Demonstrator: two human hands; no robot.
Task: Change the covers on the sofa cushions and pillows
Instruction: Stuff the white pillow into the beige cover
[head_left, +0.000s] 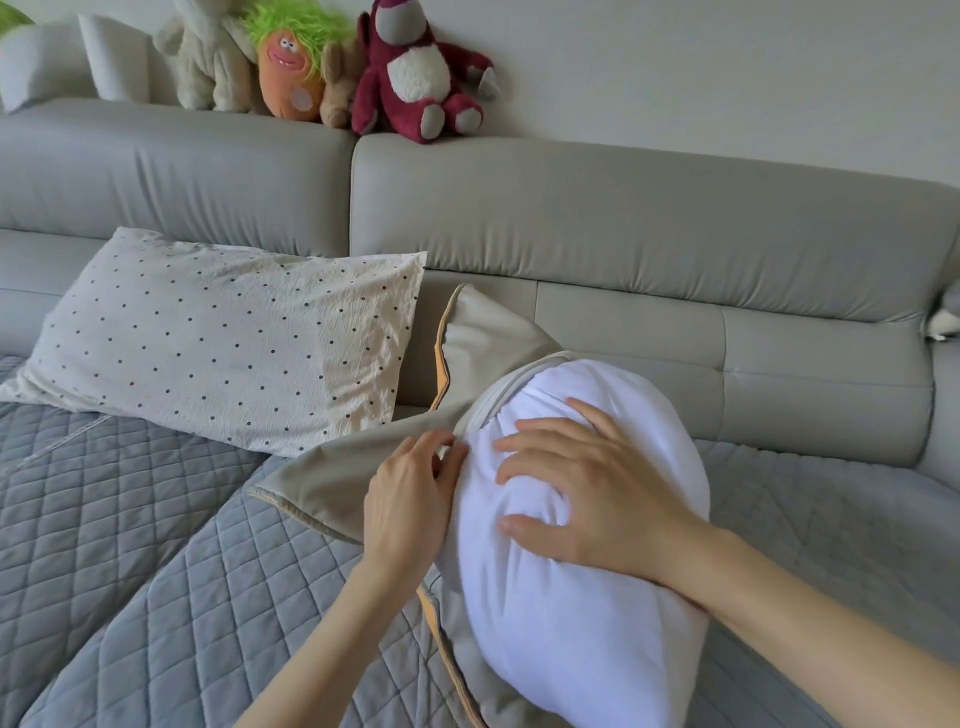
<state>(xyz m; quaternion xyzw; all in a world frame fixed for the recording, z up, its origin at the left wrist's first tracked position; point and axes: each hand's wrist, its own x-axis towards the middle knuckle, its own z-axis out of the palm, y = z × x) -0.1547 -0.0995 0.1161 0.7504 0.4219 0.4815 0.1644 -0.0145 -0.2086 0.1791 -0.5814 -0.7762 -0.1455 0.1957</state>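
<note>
A white pillow insert (576, 613) bulges out of a beige cover (363, 462) with orange piping, both lying on the sofa seat. My right hand (576, 488) lies spread on the insert, fingers pressing into the white fabric. My left hand (410, 493) pinches the cover's open edge where it meets the insert. A second pillow in a cream cover with dark dots (223, 338) leans against the sofa back at the left.
The grey sofa back (623, 218) runs across the view, with a quilted blue-grey throw (130, 545) over the seat. Plush toys (415, 73) sit on top of the backrest. The armrest (945, 447) is at the right.
</note>
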